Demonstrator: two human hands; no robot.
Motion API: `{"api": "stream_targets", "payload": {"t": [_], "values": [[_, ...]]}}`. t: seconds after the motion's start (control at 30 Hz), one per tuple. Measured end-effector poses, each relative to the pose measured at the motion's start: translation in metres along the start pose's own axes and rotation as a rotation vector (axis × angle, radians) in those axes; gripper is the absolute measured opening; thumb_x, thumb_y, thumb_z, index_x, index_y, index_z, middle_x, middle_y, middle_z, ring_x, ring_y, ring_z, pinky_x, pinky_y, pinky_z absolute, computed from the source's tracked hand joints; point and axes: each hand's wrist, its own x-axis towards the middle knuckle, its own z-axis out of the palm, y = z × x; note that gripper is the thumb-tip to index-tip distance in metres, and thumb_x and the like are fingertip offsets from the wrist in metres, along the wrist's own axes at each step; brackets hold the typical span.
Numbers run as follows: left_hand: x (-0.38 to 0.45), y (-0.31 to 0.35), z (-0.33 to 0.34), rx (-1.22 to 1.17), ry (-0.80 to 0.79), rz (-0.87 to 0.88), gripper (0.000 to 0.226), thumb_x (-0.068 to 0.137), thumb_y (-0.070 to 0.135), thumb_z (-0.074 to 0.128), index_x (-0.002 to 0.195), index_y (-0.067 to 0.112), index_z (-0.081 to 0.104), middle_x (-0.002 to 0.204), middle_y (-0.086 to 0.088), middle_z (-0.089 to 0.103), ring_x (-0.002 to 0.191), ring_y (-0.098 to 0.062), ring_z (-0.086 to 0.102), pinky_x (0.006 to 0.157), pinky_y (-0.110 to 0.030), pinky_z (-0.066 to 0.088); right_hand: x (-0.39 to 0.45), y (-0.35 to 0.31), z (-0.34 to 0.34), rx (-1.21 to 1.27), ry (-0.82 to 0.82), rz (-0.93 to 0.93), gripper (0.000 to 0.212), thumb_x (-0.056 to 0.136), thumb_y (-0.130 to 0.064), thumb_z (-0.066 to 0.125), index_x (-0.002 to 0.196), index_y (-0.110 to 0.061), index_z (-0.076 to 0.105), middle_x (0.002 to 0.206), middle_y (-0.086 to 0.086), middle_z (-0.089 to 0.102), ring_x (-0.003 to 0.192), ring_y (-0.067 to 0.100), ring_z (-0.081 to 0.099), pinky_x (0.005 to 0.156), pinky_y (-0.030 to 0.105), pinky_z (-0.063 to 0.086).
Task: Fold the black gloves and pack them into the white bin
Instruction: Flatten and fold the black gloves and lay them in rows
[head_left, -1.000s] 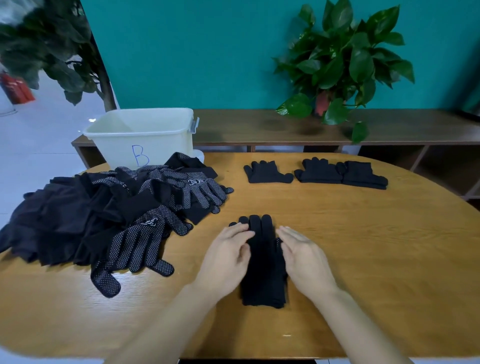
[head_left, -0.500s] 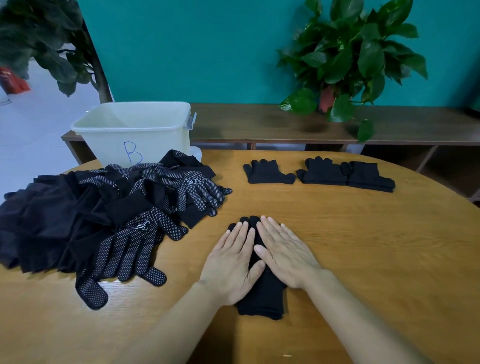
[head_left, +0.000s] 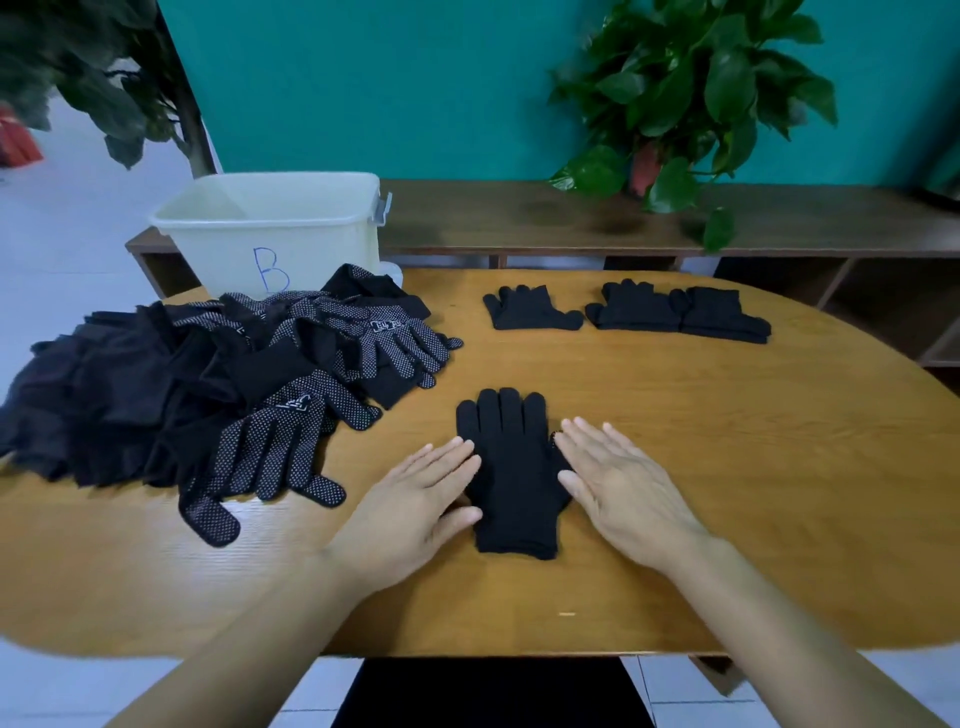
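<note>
Hands, two, flat on the table, fingers straight and together, gripping nothing. Left hand: palm down, inner edge touching the left side of the flat black glove. Right hand: palm down, thumb edge touching that glove's right side. Flat black glove: between the hands, fingers pointing away from the person, cuff nearest. Pile of black gloves: to the left, heaped loose, several with white-dotted palms up. White bin: behind the pile at the table's far left edge, marked "B" in blue. Folded gloves: far side of the wooden table; a second folded stack just beside it on the right. Potted plant: on the bench behind.
</note>
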Motion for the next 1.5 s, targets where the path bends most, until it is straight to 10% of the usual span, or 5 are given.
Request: {"api": "stream_targets", "payload": {"t": [0.23,0.63,0.8,1.3,1.5], "values": [[-0.005,0.016,0.000,-0.174,0.004,0.137,0.068,0.088,0.069,0.041,0.128,0.020,0.064,0.141,0.007,0.054,0.134,-0.003,0.042,0.115,-0.026,0.027,-0.027,-0.035,0.020,0.050,0.099,-0.201,0.066,0.101,-0.059,0.021,0.132,-0.016,0.061,0.139,0.000,0.055,0.132,0.009,0.047,0.111,0.032,0.035],[-0.006,0.021,-0.001,-0.271,0.134,0.141,0.031,0.087,0.028,0.054,0.107,0.017,0.075,0.120,0.002,0.069,0.117,0.001,0.058,0.101,-0.022,0.047,-0.031,-0.037,0.019,0.178,0.045,-0.175,0.074,0.090,-0.067,0.038,0.150,-0.023,0.033,0.154,-0.014,0.019,0.142,-0.005,0.009,0.114,0.015,-0.005],[-0.016,0.039,0.004,-0.777,0.162,-0.127,0.026,0.086,0.009,0.067,0.105,0.024,0.075,0.115,0.024,0.068,0.113,0.008,0.058,0.101,-0.012,0.041,-0.032,-0.037,0.029,0.372,0.275,-0.092,0.054,0.079,-0.017,0.073,0.132,-0.018,0.060,0.134,-0.004,0.060,0.127,0.007,0.051,0.109,0.030,0.040],[-0.003,0.031,0.017,-0.436,0.317,-0.153,0.018,0.091,0.022,0.068,0.108,0.017,0.073,0.107,0.012,0.070,0.105,0.003,0.059,0.115,-0.016,0.024,-0.040,-0.031,0.027,0.582,0.520,0.271,0.036,0.075,-0.016,0.083,0.109,-0.021,0.073,0.093,-0.013,0.069,0.091,0.007,0.065,0.079,0.036,0.055],[0.006,0.038,0.013,-0.469,0.394,-0.321,0.020,0.094,0.028,0.063,0.106,0.015,0.073,0.092,0.009,0.065,0.087,-0.008,0.060,0.079,-0.031,0.051,-0.017,-0.040,0.021,0.608,0.460,0.447,0.030,0.087,-0.031,0.072,0.117,-0.025,0.069,0.087,-0.011,0.066,0.084,0.008,0.061,0.076,0.032,0.051]]}}
